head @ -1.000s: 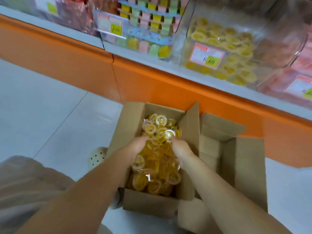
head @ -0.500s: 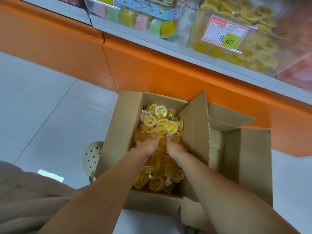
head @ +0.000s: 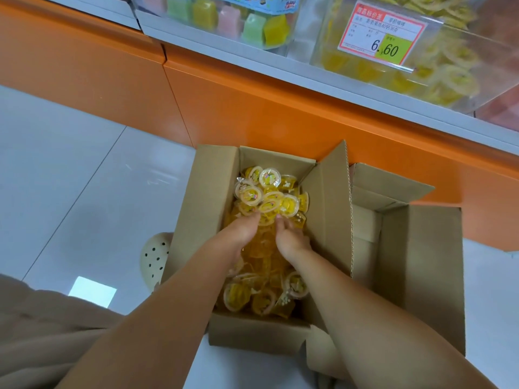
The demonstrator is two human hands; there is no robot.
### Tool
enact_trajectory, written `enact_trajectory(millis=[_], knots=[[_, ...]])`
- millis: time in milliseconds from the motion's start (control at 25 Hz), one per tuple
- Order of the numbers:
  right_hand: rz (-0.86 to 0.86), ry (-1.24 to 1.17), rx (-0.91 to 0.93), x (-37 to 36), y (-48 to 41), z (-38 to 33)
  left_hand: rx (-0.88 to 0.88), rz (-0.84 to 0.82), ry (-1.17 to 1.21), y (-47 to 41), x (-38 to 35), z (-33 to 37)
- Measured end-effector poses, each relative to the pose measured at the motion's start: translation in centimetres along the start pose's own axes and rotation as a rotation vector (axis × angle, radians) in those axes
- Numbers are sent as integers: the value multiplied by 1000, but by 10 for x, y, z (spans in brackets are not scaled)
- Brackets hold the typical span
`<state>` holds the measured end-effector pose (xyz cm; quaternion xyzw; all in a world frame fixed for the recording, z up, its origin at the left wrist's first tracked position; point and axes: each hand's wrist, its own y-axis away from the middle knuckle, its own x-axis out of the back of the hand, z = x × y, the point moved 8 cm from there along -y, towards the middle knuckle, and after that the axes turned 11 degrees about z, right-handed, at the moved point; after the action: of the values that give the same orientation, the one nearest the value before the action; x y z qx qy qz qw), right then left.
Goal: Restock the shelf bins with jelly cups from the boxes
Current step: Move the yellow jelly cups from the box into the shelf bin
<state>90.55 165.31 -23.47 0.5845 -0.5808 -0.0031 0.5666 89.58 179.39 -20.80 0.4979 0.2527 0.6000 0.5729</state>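
Observation:
An open cardboard box [head: 216,178] stands on the floor, filled with yellow jelly cups [head: 269,196]. Both my hands are inside it, side by side. My left hand [head: 243,230] and my right hand [head: 292,238] push their fingers forward into the near side of a heap of cups at the box's far end. The fingertips touch the cups and are partly buried under them. Above, on the shelf, a clear bin [head: 443,71] holds more yellow jelly cups behind a price tag [head: 383,32].
A second open cardboard box [head: 421,248] sits against the first on its right. An orange base panel [head: 252,108] runs under the shelf. Another bin [head: 227,15] holds coloured jelly blocks. A cream perforated shoe [head: 156,258] is left of the box on white floor tiles.
My two hands have come together from apart and moved forward to the heap at the far end of the box. The view has tilted down towards the box.

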Motion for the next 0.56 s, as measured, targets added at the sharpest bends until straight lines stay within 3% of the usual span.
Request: enact_trajectory(millis=[160,360,560], knots=[[-34,-290,-111,-8,-12,7,-122,-28,-211,5,-10,14],[-169,-400,-157,-12,-8,10,-142,-42,-282,-9,-24,10],[-186,-465,-143,-12,-11,11,-185,17,-416,-11,-28,9]])
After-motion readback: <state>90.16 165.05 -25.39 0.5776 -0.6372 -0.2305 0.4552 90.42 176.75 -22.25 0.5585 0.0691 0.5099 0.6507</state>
